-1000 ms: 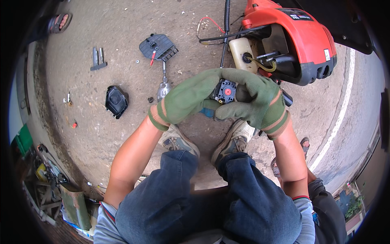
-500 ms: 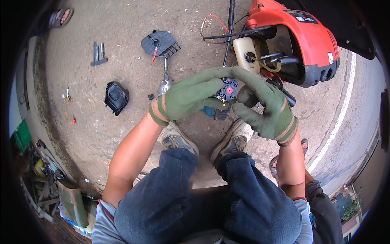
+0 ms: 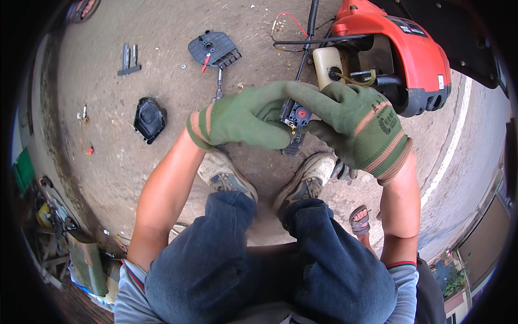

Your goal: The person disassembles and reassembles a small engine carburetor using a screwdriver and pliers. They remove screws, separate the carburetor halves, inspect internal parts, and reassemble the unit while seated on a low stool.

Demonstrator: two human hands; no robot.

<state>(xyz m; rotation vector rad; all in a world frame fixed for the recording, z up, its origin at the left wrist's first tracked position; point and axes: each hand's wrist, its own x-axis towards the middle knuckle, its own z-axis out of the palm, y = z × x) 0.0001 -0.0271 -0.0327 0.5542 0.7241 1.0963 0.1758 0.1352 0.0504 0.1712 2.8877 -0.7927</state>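
Observation:
Both my hands wear green knit gloves with tan-striped cuffs. Between them, above the ground, is a small dark carburetor (image 3: 299, 114) with a round red center and brass fittings on its lower side. My left hand (image 3: 245, 117) wraps its left side, with the thumb below. From the right, my right hand (image 3: 359, 127) closes on it, its index finger over the top edge and thumb by the right side. Gloved fingers hide parts of its edges. A dark ridged object (image 3: 293, 146) shows just below it, partly covered.
A red machine housing (image 3: 418, 54) with a cream tank (image 3: 325, 60) and yellowish hose (image 3: 369, 80) lies upper right. Left lie a black plastic plate (image 3: 221, 49), a black cover (image 3: 150, 120) and a grey pronged part (image 3: 128, 60). A sandaled foot (image 3: 360, 218) is at right.
The carburetor and both hands have shifted slightly left. My right hand has turned, so the back of its glove shows more. The sandaled foot at right now shows more fully.

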